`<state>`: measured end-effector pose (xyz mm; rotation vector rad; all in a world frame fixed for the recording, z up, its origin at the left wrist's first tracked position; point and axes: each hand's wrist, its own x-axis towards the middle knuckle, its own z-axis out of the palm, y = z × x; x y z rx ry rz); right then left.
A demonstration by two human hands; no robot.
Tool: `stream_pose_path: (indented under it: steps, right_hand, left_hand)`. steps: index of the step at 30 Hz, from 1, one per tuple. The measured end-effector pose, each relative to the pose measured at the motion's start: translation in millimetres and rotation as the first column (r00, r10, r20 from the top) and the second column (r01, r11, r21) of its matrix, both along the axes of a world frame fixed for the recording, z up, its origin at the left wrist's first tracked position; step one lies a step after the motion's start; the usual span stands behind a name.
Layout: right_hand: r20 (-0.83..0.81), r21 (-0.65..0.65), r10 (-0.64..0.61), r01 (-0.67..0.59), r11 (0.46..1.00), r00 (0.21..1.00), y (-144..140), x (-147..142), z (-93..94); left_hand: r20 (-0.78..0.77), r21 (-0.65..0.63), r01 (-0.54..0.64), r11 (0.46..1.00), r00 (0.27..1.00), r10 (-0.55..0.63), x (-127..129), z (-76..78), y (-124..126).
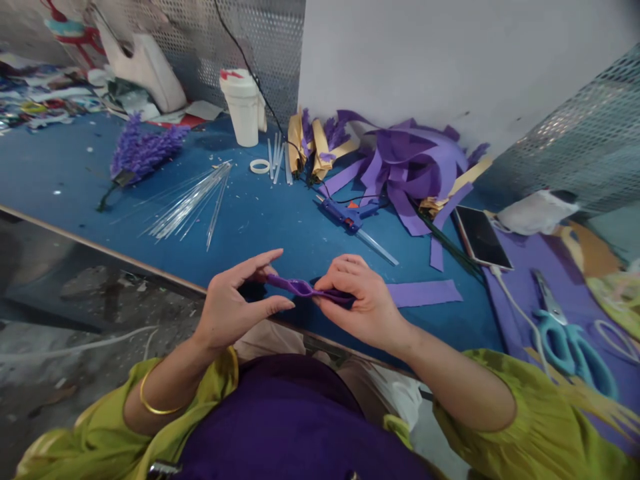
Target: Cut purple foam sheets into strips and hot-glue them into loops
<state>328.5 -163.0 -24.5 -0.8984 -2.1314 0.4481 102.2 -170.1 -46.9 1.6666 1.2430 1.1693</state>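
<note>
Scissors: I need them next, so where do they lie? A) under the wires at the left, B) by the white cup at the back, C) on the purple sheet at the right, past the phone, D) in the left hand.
C: the scissors, with teal handles, lie on the purple sheet at the right, nearer the person than the phone.

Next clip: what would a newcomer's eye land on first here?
Probably the two hands at the centre: the left hand and right hand pinch a twisted purple strip between them over the blue table. Behind lies a heap of purple strips by the wall, with teal scissors at far right.
</note>
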Motion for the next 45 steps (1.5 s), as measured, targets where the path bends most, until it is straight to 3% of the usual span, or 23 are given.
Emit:
stream_pose_path:
  steps: [10, 20, 26, 33, 45]
  right_hand:
    - [0.048, -0.011, 0.016, -0.015, 1.000, 0.999, -1, 0, 2.5]
    - [0.090, -0.010, 0.018, -0.017, 1.000, 0.996, -2, 0, 1.6]
    - [0.049, -0.046, -0.006, 0.008, 0.999, 0.999, -2, 1, 2.3]
    - [0.101, 0.000, 0.006, -0.006, 1.000, 0.995, -2, -1, 0.7]
    - [0.096, -0.038, 0.005, -0.002, 0.999, 0.995, -2, -1, 0.0]
  left_hand:
    - [-0.133, 0.226, 0.090, 0.970, 0.989, -0.060, 0, 7.6, 4]
    - [-0.071, 0.246, 0.107, 0.963, 0.993, -0.092, 9, 1.6, 4]
    - [-0.111, 0.264, 0.075, 0.962, 0.993, -0.047, 4, -0.3, 4]
    - [-0.155, 0.226, 0.112, 0.968, 0.985, -0.078, 6, -0.6, 4]
    - [-0.239, 0.254, 0.137, 0.957, 0.968, -0.075, 7, 2.7, 4]
